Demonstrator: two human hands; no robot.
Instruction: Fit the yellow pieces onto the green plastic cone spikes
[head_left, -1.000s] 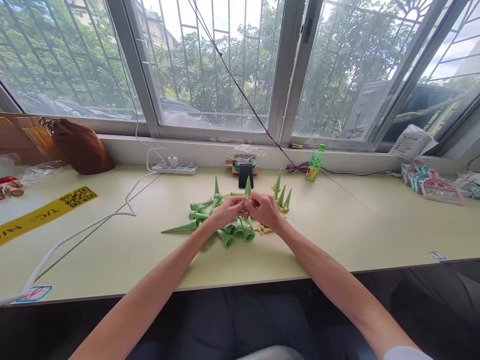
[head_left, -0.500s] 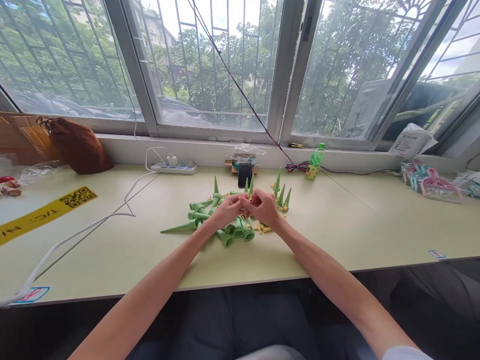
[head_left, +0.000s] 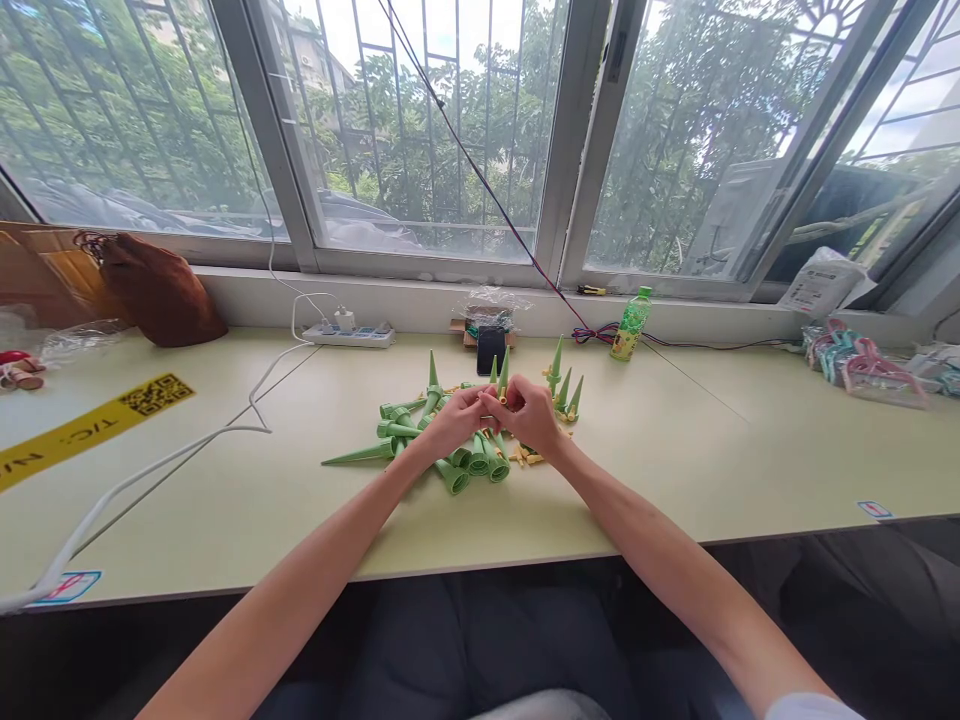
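Note:
My left hand (head_left: 459, 418) and my right hand (head_left: 529, 410) meet above a pile of green plastic watering spikes (head_left: 454, 478). Both are closed, with thumbs and fingertips pinched together; what they pinch is mostly hidden. A small yellow piece with a round hollow end (head_left: 502, 401) shows in the gap between my right thumb and forefinger; whether it is gripped or lies behind, I cannot tell. Just beyond the hands, green tips (head_left: 503, 366) point up. Upright spikes with yellow fittings (head_left: 555, 368) stand to the right of my right hand. Loose yellow fittings (head_left: 528, 456) lie below it.
A black phone (head_left: 491, 350) leans against a small box behind the pile. A green drink bottle (head_left: 631, 324), a power strip (head_left: 349, 335) and a brown bag (head_left: 154, 290) line the windowsill. A white cable (head_left: 172, 450) crosses the left side. Bagged pink items (head_left: 874, 365) lie far right.

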